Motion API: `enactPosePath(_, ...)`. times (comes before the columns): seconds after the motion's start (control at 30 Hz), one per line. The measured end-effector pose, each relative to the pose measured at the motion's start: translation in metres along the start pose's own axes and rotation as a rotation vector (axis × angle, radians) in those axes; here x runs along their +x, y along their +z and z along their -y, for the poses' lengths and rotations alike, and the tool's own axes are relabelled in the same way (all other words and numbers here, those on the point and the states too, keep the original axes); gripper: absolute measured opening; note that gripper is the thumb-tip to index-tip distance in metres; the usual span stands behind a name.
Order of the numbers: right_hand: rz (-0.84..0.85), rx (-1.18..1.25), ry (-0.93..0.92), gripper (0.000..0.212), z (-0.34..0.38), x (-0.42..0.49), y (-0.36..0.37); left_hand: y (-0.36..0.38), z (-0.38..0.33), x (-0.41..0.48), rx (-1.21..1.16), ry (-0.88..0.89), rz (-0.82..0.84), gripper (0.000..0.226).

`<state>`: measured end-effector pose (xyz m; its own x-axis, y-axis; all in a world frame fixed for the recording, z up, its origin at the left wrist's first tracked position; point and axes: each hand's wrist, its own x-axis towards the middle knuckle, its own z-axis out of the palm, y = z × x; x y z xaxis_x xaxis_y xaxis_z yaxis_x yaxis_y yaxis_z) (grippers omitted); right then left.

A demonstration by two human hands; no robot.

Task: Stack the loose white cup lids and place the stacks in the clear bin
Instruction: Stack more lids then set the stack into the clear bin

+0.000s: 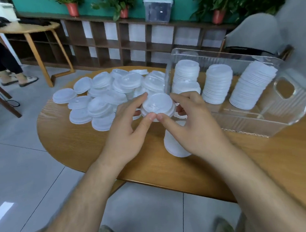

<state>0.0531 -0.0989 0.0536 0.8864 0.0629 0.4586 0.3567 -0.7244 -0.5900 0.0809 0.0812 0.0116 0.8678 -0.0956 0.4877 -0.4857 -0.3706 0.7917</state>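
Observation:
A tall stack of white lids (pixel 174 143) stands on the wooden table (pixel 74 141) in front of me. Both hands hold its top lid (pixel 156 103): my left hand (pixel 126 128) pinches its left rim with thumb and fingers, and my right hand (pixel 190 124) pinches its right rim. The thumbs meet at the near rim. Loose white lids (pixel 100 94) lie piled on the table's far left. The clear bin (pixel 291 113) at the right holds three tall lid stacks (pixel 217 84) standing side by side.
Behind the table runs a dark wooden shelf unit (pixel 121 43) with potted plants (pixel 72 7) and a grey box on top. A second wooden table (pixel 26 28) and a seated person's legs (pixel 3 61) are at far left. A grey chair (pixel 255 30) stands behind the bin.

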Motion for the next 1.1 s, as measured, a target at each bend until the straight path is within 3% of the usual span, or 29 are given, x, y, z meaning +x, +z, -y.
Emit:
enactPosePath(0.3,-0.045,0.05,0.036,0.046,-0.049,-0.038,-0.02,0.041,-0.007,-0.011,0.05,0.136,0.159,0.054)
enactPosePath(1.1,0.06,0.06,0.081,0.047,-0.067,-0.049,-0.018,0.042,0.004,-0.016,0.1,0.045,0.291,0.062)
